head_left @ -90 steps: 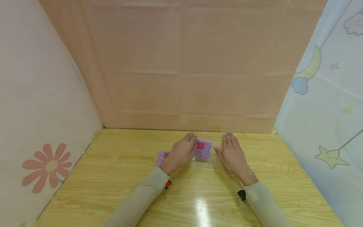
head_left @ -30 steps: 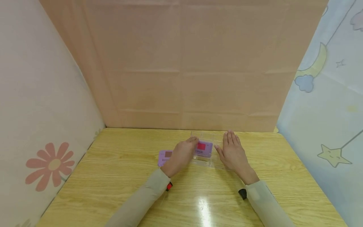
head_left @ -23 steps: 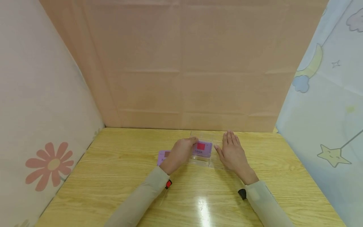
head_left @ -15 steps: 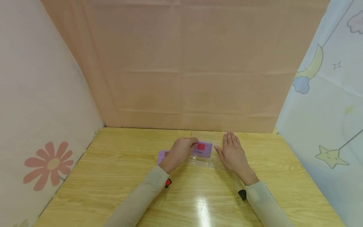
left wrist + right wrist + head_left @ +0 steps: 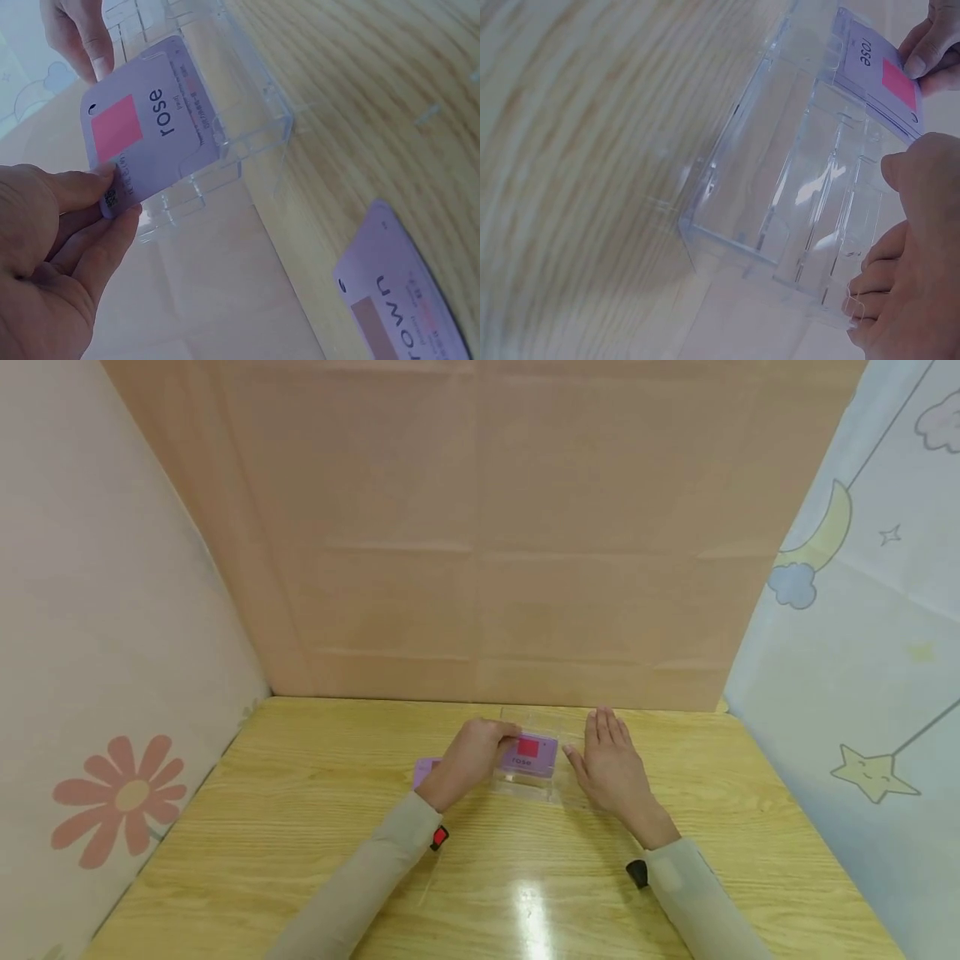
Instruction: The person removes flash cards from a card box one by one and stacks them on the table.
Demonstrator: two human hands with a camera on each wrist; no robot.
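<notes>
My left hand (image 5: pixel 471 758) pinches the upper left corner of a purple card (image 5: pixel 527 754) printed "rose" with a pink square. Its thumb lies on the face and its fingers behind, clear in the left wrist view. The card stands tilted in one side of a clear plastic holder (image 5: pixel 735 240) with stepped compartments; in the right wrist view further card edges show behind it. My right hand (image 5: pixel 617 770) rests with straight fingers at the holder's right side, thumb apart from the others. A second purple card (image 5: pixel 397 292), printed "brown" but partly cut off, lies left of the holder.
The holder stands near the back of a wooden table (image 5: pixel 300 843), before a tan backing sheet (image 5: pixel 480 543). Patterned cloth walls close in the left (image 5: pixel 120 610) and right (image 5: pixel 885 652) sides.
The left hand has gone from lying over the card's left part to pinching its upper corner, drawing slightly left, so the whole word "rose" shows. My right hand stays put.
</notes>
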